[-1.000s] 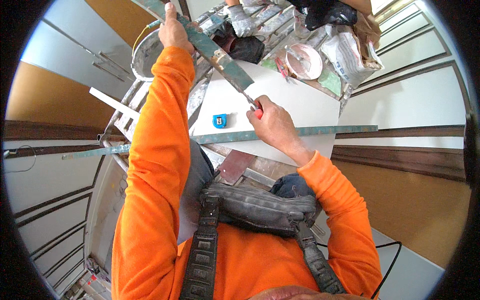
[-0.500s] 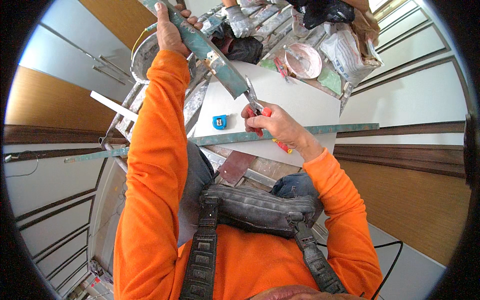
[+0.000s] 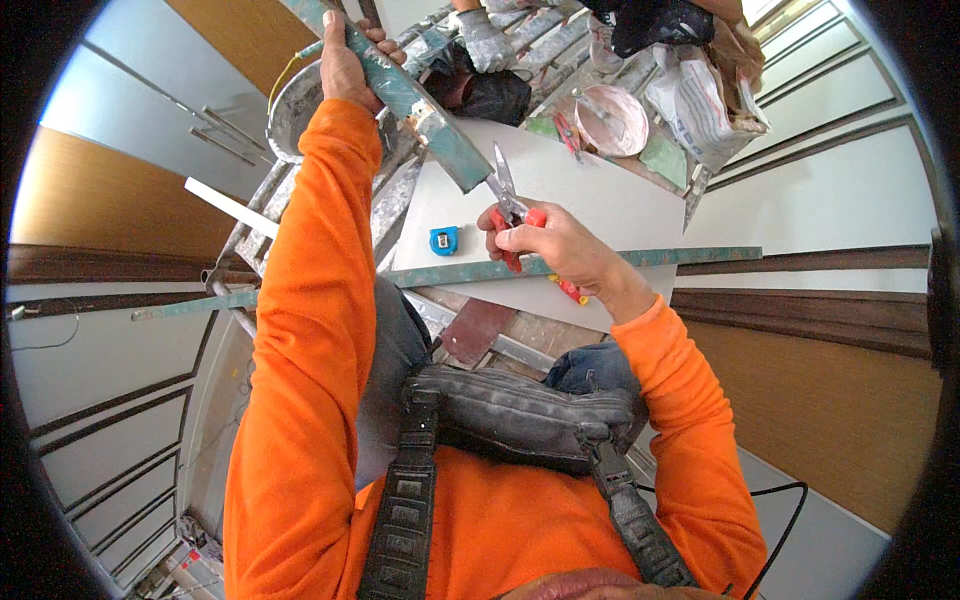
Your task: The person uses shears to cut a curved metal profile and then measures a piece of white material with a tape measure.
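Observation:
My left hand (image 3: 345, 70), closed, grips a scuffed green metal channel (image 3: 440, 135) and holds it up at a slant over the white board (image 3: 590, 200). Its cut end points down toward my right hand (image 3: 560, 245). That hand is wrapped round the red handles of a pair of tin snips (image 3: 507, 200). The blades are parted, one at the lower corner of the channel; whether they bite the metal is hard to see. A blue tape measure (image 3: 443, 240) lies on the board, left of my right hand. A red-and-yellow tool (image 3: 570, 290) lies partly hidden behind that wrist.
A long green metal strip (image 3: 690, 257) crosses the board's near part and sticks out both sides. Behind stand a dirty bucket (image 3: 292, 110), a plaster-smeared bowl (image 3: 612, 120) and a white sack (image 3: 690, 110). A co-worker's gloved hand (image 3: 487, 42) rests at the far side.
The view has shifted slightly. Both hands keep their grips, and the snips stay at the channel's lower end with only a slight change of angle.

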Tool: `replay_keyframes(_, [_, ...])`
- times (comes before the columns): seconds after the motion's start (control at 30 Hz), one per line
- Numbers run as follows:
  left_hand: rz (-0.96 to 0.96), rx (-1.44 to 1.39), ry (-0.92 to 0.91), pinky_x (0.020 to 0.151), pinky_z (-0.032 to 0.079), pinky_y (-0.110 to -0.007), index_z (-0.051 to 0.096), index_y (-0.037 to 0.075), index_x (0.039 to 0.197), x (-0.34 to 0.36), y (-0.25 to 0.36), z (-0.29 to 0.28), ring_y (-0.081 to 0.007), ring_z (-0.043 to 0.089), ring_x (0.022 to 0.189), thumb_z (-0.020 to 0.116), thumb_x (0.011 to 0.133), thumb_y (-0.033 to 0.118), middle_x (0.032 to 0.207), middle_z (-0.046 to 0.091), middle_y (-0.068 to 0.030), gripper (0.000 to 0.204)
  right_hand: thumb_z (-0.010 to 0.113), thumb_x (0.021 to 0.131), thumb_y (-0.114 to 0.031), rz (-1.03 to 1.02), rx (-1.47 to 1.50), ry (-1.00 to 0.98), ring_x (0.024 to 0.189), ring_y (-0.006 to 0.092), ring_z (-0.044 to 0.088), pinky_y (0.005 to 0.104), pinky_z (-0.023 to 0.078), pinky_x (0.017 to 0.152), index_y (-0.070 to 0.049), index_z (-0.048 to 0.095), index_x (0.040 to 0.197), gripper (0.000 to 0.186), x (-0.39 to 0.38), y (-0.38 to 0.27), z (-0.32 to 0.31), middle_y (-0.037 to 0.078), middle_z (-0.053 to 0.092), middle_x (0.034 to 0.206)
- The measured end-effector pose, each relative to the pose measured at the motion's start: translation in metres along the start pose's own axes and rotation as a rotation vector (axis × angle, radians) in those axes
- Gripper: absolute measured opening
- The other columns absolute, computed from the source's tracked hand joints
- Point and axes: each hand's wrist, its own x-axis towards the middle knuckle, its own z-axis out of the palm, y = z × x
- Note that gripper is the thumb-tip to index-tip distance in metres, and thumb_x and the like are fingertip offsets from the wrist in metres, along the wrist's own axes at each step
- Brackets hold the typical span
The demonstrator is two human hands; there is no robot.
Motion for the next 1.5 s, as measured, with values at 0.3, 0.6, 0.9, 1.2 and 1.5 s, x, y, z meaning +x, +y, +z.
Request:
replay_keyframes(0.3, [0.012, 0.050, -0.062, 0.056, 0.050, -0.034, 0.055, 0.011, 0.106, 0.008, -0.002, -0.002, -0.0171, 0.055, 0.062, 0.060, 0.096, 0.059, 0.076, 0.054, -0.0022, 0.049, 0.059, 0.095, -0.019, 0.050, -0.049, 0.051, 0.065, 0.0123, 0.057, 0.0272, 0.047, 0.056, -0.001, 0.063, 0.103, 0.020, -0.001, 0.003, 0.008, 0.003, 0.061, 0.078])
replay_keyframes(0.6, [0.058, 0.065, -0.029, 0.049, 0.047, -0.030, 0.053, 0.015, 0.108, -0.005, 0.004, 0.017, -0.0134, 0.052, 0.057, 0.059, 0.095, 0.063, 0.075, 0.052, 0.0001, 0.050, 0.057, 0.100, -0.024, 0.061, -0.181, 0.068, 0.059, 0.0108, 0.055, 0.0262, 0.045, 0.052, -0.003, 0.062, 0.094, 0.022, 0.001, 0.002, 0.014, 0.001, 0.057, 0.069])
replay_keyframes(0.9, [0.095, -0.006, -0.118, 0.050, 0.045, -0.031, 0.052, 0.013, 0.115, -0.010, 0.009, 0.027, -0.0143, 0.052, 0.058, 0.059, 0.097, 0.061, 0.078, 0.053, -0.0012, 0.052, 0.055, 0.102, -0.027, 0.046, -0.148, 0.072, 0.051, 0.0089, 0.052, 0.0237, 0.042, 0.044, -0.007, 0.060, 0.089, 0.024, -0.001, 0.006, 0.018, -0.003, 0.052, 0.063])
replay_keyframes(1.2, [0.108, -0.055, -0.194, 0.050, 0.046, -0.032, 0.051, 0.012, 0.120, -0.016, 0.015, 0.034, -0.0149, 0.051, 0.058, 0.057, 0.098, 0.060, 0.080, 0.052, -0.0016, 0.053, 0.058, 0.102, -0.029, 0.062, -0.198, 0.100, 0.049, 0.0079, 0.050, 0.0235, 0.040, 0.042, -0.008, 0.060, 0.088, 0.025, -0.001, 0.007, 0.019, -0.003, 0.050, 0.062])
replay_keyframes(1.5, [0.119, -0.105, -0.202, 0.051, 0.046, -0.032, 0.049, 0.012, 0.120, -0.018, 0.011, 0.037, -0.0150, 0.051, 0.059, 0.058, 0.098, 0.057, 0.080, 0.050, -0.0021, 0.051, 0.062, 0.099, -0.030, -0.012, -0.205, 0.183, 0.055, 0.0091, 0.054, 0.0242, 0.041, 0.048, -0.006, 0.062, 0.094, 0.025, 0.001, 0.008, 0.019, 0.000, 0.056, 0.066])
